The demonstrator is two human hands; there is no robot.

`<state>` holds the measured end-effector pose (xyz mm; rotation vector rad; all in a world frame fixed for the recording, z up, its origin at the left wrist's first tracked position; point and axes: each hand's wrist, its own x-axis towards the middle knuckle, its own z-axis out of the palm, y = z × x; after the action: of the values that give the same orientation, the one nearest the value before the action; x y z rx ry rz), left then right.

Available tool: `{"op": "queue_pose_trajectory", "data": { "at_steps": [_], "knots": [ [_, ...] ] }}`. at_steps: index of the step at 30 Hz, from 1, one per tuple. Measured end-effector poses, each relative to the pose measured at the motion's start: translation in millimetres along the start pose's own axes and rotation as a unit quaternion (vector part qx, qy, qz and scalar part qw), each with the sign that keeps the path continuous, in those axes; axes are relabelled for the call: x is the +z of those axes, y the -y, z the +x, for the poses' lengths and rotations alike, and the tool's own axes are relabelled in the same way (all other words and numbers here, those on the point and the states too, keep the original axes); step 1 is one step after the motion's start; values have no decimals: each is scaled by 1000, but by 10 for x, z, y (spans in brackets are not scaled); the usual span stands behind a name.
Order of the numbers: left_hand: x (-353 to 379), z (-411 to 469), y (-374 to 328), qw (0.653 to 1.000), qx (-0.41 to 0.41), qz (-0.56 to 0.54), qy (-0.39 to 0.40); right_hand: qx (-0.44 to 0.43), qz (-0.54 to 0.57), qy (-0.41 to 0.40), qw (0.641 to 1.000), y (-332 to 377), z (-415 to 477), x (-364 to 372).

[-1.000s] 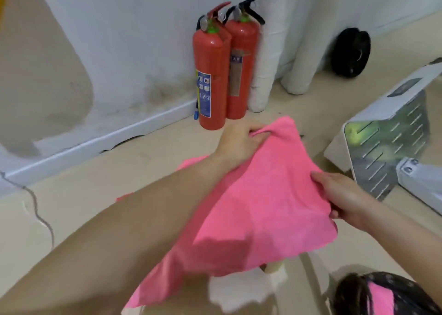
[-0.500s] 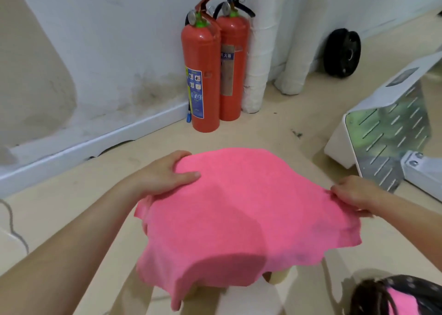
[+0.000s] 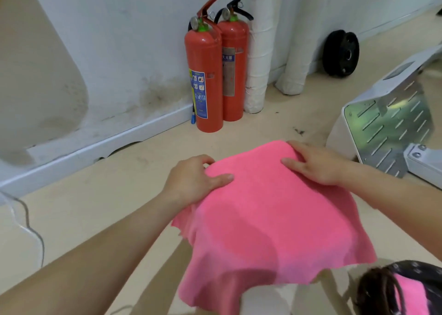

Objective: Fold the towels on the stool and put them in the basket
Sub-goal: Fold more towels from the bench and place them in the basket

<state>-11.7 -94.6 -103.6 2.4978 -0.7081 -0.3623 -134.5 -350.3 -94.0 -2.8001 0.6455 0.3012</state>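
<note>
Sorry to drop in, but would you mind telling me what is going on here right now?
A person is handling a pink towel with both bare hands. The left hand grips its far left edge, thumb on top, and the right hand holds the far right corner. The towel drapes over a pale stool, mostly hidden beneath it. A dark basket at the lower right already holds something pink.

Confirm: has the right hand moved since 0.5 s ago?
Yes. The right hand has shifted left and away from the camera, off from the slotted metal panel and nearer the fire extinguishers, gripping the far edge of the pink towel.
</note>
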Motion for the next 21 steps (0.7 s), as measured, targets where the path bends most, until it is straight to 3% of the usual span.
{"op": "queue_pose_trajectory", "data": {
  "at_steps": [4,8,10,12,15,18,21],
  "knots": [
    [44,74,-82,994,-22,-108,28,-14,-119,-88,989,45,-118,-33],
    [-230,96,253,953,-72,-222,193,-79,-117,-50,989,193,-316,18],
    [-312,47,477,930,-64,-224,284,-96,-170,-53,979,221,-440,166],
    [-344,26,659,924,-48,-208,317,-101,-171,-66,978,247,-465,199],
    [-323,35,805,932,-77,-212,284,-80,-119,-61,988,250,-342,140],
    [-232,-33,983,947,-89,-121,284,6,-35,-48,998,35,-141,87],
    [-172,-117,1175,944,-124,-93,290,105,154,-49,981,-351,-37,103]
  ]
}}
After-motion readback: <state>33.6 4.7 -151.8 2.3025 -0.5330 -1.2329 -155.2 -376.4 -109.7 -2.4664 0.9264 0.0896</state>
